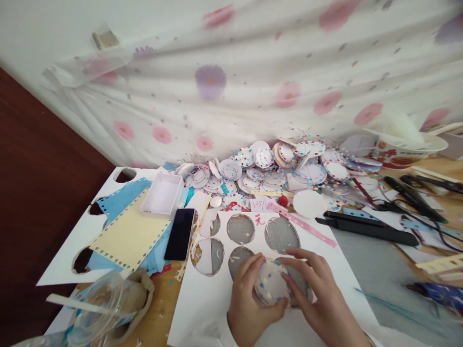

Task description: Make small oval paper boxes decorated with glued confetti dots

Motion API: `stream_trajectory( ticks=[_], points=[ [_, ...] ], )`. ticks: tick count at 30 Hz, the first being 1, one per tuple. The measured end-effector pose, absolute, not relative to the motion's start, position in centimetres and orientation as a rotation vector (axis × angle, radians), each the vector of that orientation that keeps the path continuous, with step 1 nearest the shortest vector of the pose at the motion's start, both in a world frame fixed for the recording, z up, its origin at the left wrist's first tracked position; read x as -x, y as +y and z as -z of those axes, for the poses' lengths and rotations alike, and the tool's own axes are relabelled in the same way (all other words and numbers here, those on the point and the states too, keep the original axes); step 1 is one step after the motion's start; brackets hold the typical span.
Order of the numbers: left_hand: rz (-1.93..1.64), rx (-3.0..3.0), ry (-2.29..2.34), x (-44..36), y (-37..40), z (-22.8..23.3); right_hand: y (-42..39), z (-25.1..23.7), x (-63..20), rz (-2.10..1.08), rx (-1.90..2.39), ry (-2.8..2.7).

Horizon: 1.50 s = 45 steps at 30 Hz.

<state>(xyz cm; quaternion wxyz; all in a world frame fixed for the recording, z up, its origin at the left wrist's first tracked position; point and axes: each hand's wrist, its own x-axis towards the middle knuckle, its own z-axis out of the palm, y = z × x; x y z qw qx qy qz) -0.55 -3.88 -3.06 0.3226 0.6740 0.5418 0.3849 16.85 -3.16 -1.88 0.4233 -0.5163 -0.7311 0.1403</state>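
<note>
A round white paper piece point(270, 282) with small coloured specks and hearts along its rim is between my hands. My left hand point(248, 301) curls round its left side, with the thumb along the near edge. From the right, my right hand point(318, 291) lays its fingers on the top and far edge of the piece, the forefinger pressing its surface. Both hands are above a white sheet point(206, 308) with several round holes cut in it. The underside of the piece is hidden.
A heap of decorated paper discs point(256, 168) lies against the flowered curtain point(249, 91). To the left are a phone point(180, 234), a white box point(162, 195), yellow paper point(132, 231) and a plastic cup point(99, 303). A black hair-straightener-like tool point(367, 229) and scissors point(390, 205) lie right.
</note>
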Motion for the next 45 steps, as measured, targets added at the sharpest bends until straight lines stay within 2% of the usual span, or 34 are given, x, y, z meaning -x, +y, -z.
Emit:
stream_trajectory(
  ticks=[8, 13, 25, 29, 37, 45],
  points=[
    [-1.144, -1.845, 1.538, -0.2, -4.3, 3.5, -5.4, 2.1, -15.3, -0.077, 1.406, -1.886],
    [-1.18, -1.936, 1.604, -0.8, -4.7, 3.8, -5.4, 3.1, -14.3, -0.03, 1.475, -1.932],
    [-1.135, -2.047, 1.602, -1.1, -5.0, 3.8, -4.9, 4.9, -14.6, -0.17, 1.434, -1.971],
    [-1.091, -2.057, 1.607, -0.9, -4.9, 4.0, -4.8, 4.0, -14.7, -0.225, 1.415, -2.007],
    [-1.03, -2.15, 1.37, -0.1, -4.5, 3.1, -4.0, 1.3, -15.3, -0.574, 1.343, -2.108],
    [-1.011, -2.182, 1.312, -0.1, -4.2, 2.8, -3.5, 0.9, -15.4, -0.644, 1.347, -2.094]
  ],
)
